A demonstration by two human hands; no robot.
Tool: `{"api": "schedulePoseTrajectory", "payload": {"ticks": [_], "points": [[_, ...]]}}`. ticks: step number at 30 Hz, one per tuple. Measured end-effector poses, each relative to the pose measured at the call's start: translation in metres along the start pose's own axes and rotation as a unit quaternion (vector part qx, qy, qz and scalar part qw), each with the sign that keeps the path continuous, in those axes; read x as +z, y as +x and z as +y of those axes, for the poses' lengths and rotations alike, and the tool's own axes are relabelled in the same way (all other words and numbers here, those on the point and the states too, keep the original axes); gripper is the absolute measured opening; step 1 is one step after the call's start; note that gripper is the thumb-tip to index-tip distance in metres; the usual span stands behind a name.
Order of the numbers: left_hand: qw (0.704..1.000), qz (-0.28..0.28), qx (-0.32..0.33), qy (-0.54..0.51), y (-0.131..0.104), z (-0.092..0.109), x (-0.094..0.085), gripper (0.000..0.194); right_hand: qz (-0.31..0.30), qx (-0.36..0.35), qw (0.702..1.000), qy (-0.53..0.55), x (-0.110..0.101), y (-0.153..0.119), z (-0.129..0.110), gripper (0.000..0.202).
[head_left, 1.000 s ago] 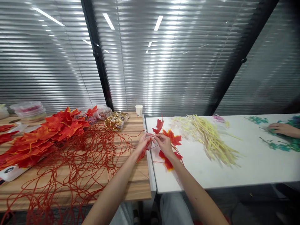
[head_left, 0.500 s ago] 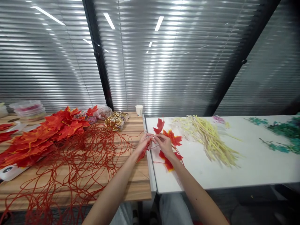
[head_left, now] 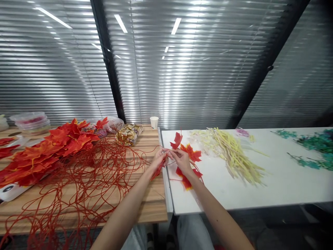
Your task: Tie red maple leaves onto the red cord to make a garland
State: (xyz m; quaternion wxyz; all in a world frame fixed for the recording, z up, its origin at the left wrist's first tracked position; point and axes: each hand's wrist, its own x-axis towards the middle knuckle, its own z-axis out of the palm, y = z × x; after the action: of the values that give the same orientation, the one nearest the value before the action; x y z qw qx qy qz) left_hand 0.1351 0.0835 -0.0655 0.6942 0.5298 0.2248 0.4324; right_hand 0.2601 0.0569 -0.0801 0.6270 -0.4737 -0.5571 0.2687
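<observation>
My left hand [head_left: 159, 159] and my right hand [head_left: 181, 159] meet fingertip to fingertip above the seam of two tables. Both are closed in a pinch on the red cord [head_left: 152, 151], whose exact place between the fingers is too small to see. A red artificial maple leaf [head_left: 158, 171] hangs under my left hand, partly hidden by it. Close to my right hand lie a darker red leaf [head_left: 176, 140], an orange-red leaf [head_left: 191, 152] and another leaf [head_left: 186, 180] partly under my right wrist. Thin red cord runs among these leaves.
Tangled red cord [head_left: 99, 173] spreads over the wooden table [head_left: 153, 211], beside a heap of maple leaves [head_left: 52, 149]. Gold foil packaging [head_left: 129, 134] and a paper cup [head_left: 154, 122] stand behind. On the white table [head_left: 286, 187] lie yellow strips [head_left: 234, 154] and green sprigs [head_left: 316, 146].
Almost nothing differs. Both hands keep their pinch at the same spot, and the whole view has shifted very slightly.
</observation>
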Motion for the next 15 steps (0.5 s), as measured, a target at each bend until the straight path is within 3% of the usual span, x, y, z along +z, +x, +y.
{"api": "schedulePoseTrajectory", "payload": {"ticks": [15], "points": [[1.0,0.008,-0.005,0.012,0.0015,-0.0021,0.0008,0.041,0.005,0.031,0.999,0.007,-0.0004,-0.0009,-0.0021,0.02]]}}
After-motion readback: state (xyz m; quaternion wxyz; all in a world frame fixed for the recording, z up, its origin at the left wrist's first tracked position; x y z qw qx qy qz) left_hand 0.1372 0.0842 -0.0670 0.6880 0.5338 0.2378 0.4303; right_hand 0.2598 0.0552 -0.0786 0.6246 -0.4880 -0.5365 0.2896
